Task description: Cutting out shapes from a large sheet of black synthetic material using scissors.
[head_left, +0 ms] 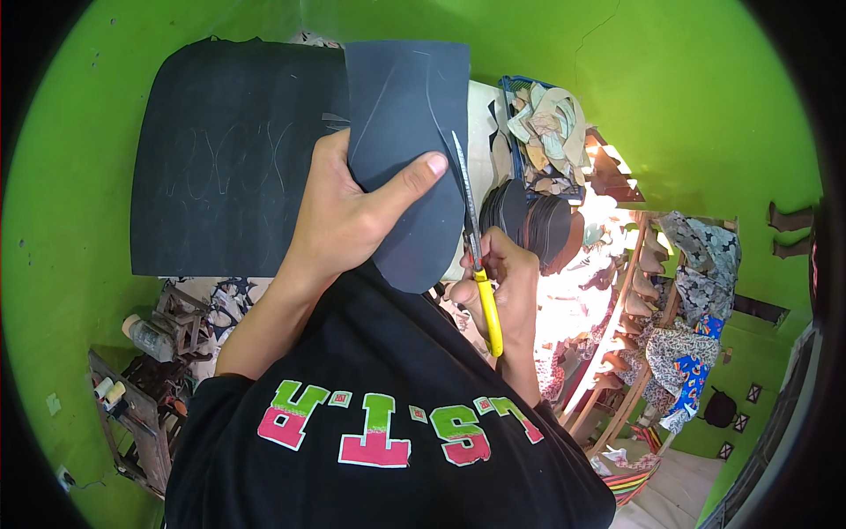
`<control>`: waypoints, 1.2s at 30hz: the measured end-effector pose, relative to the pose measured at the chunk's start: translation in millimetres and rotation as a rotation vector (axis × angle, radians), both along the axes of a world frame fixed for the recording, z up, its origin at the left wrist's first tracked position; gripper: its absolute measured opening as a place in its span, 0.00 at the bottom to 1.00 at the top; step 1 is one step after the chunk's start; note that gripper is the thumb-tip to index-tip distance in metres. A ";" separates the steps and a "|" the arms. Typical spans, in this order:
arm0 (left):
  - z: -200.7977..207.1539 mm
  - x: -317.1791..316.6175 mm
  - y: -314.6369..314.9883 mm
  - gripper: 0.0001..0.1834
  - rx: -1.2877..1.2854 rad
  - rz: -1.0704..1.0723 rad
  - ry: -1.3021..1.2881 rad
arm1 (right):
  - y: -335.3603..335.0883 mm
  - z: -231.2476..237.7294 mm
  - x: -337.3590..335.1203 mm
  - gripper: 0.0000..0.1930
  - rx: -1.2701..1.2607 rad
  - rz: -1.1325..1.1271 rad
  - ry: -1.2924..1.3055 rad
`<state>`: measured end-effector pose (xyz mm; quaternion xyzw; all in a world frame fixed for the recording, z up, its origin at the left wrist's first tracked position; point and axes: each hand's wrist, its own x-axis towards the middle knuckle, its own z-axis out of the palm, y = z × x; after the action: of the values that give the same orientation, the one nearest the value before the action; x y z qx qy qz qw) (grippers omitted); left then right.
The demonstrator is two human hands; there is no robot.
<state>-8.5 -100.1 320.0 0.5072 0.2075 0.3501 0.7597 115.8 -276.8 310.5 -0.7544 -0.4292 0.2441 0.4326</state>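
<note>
My left hand [348, 212] grips a piece of dark grey sheet [410, 106], its thumb on top and the fingers hidden beneath. Thin pale outlines are drawn on the piece, and its near end is rounded. In my right hand [515, 275] is a pair of scissors [488, 317] with yellow handles. The blades point away from me along the right edge of the piece; whether they are biting into it I cannot tell. A larger dark sheet [233, 167], marked with pale curved outlines, lies to the left, partly behind the held piece.
Stacks of dark sole-shaped pieces [506, 210] stand to the right, beside a blue basket [508, 85] full of beige and grey scraps [553, 128]. Farther right, a wooden rack [627, 295] carries shoe-shaped forms. At lower left are a clear jar [152, 340] and a wooden stool [181, 319].
</note>
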 end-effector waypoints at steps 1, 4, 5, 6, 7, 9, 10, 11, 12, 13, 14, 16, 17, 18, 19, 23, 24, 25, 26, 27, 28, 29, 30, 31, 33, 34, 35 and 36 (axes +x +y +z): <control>0.7 -0.2 -1.4 0.11 0.001 0.003 -0.001 | 0.7 -3.2 1.1 0.38 0.029 0.016 0.023; 4.4 -2.1 -5.3 0.11 0.219 -0.056 0.061 | 8.8 2.8 -6.1 0.41 0.086 0.022 0.111; 6.5 -3.1 -5.2 0.10 0.196 -0.082 0.057 | 11.2 5.4 -8.1 0.42 0.114 0.016 0.177; 7.9 -3.8 -4.8 0.10 0.173 -0.108 0.053 | 11.6 4.7 -7.1 0.42 0.114 0.017 0.177; 8.4 -4.3 -4.4 0.10 0.172 -0.106 0.053 | 11.7 3.6 -5.4 0.41 0.112 0.034 0.166; 8.9 -5.9 -4.2 0.10 0.157 -0.122 0.063 | 10.3 3.2 -3.5 0.41 0.109 0.053 0.156; 8.5 -6.4 -4.4 0.10 0.156 -0.120 0.062 | 8.8 3.7 -2.8 0.40 0.095 0.070 0.148; 8.3 -6.5 -4.9 0.09 0.163 -0.117 0.049 | 7.3 4.4 -2.3 0.39 0.082 0.086 0.138; 8.5 -6.8 -5.3 0.09 0.170 -0.115 0.036 | 5.9 3.8 -2.2 0.39 0.082 0.088 0.135; 9.8 -7.5 -5.4 0.09 0.171 -0.113 0.033 | 4.3 2.3 -2.1 0.38 0.074 0.088 0.117; 11.0 -8.0 -4.7 0.09 0.170 -0.100 0.037 | 3.4 0.5 -1.6 0.37 0.063 0.088 0.102; 10.6 -8.0 -3.0 0.09 0.167 -0.084 0.041 | 1.6 -1.2 -1.1 0.37 0.044 0.081 0.110; 9.3 -8.2 -2.0 0.09 0.175 -0.090 0.033 | 0.6 -1.4 -1.6 0.36 0.031 0.073 0.114; 8.1 -8.4 -1.4 0.09 0.183 -0.096 0.024 | -0.3 -1.1 -2.2 0.36 0.031 0.076 0.112; 7.1 -8.9 -1.4 0.09 0.183 -0.093 0.023 | -1.0 -0.7 -2.8 0.37 0.016 0.068 0.096; 6.3 -12.7 -3.1 0.10 0.149 -0.095 0.026 | -1.6 -4.2 1.4 0.40 0.007 0.072 0.077; 6.3 -13.9 -3.8 0.10 0.125 -0.106 0.038 | 0.2 -4.6 0.8 0.40 0.006 0.072 0.077; 4.5 -13.3 -7.1 0.10 0.124 -0.106 0.038 | 2.9 -5.0 -1.4 0.41 0.040 0.053 0.107; 1.4 -12.3 -11.8 0.10 0.160 -0.108 0.060 | 6.0 -5.0 -4.1 0.42 0.073 0.035 0.136; -0.7 -11.7 -14.5 0.11 0.196 -0.110 0.081 | 9.4 -4.4 -6.7 0.42 0.071 0.036 0.137; -1.4 -11.7 -14.9 0.11 0.194 -0.109 0.082 | 12.8 -3.5 -9.4 0.43 0.115 0.017 0.158; -1.9 -11.2 -14.5 0.11 0.148 -0.135 0.048 | 14.9 -2.9 -10.2 0.44 0.158 -0.002 0.178; -2.6 -10.8 -14.2 0.11 0.101 -0.161 0.014 | 14.8 -2.7 -9.6 0.44 0.157 -0.001 0.177; -3.7 -10.6 -14.2 0.11 0.100 -0.159 0.014 | 14.1 -2.2 -8.5 0.44 0.133 0.013 0.171; -5.6 -10.8 -15.3 0.10 0.131 -0.156 0.028 | 12.2 -1.4 -7.3 0.44 0.106 0.024 0.164; -4.4 -11.3 -14.8 0.10 0.129 -0.156 0.028 | 11.6 -1.4 -6.7 0.44 0.101 0.037 0.160; -2.2 -11.8 -13.5 0.10 0.134 -0.171 0.021 | 11.2 -1.8 -5.8 0.44 0.098 0.052 0.156; -1.2 -12.0 -12.6 0.10 0.139 -0.186 0.015 | 9.6 -3.9 -4.4 0.44 0.097 0.053 0.157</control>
<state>-20.4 -112.7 318.7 0.5784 0.1403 0.2878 0.7503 111.4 -267.3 306.5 -0.6994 -0.4253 0.2926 0.4943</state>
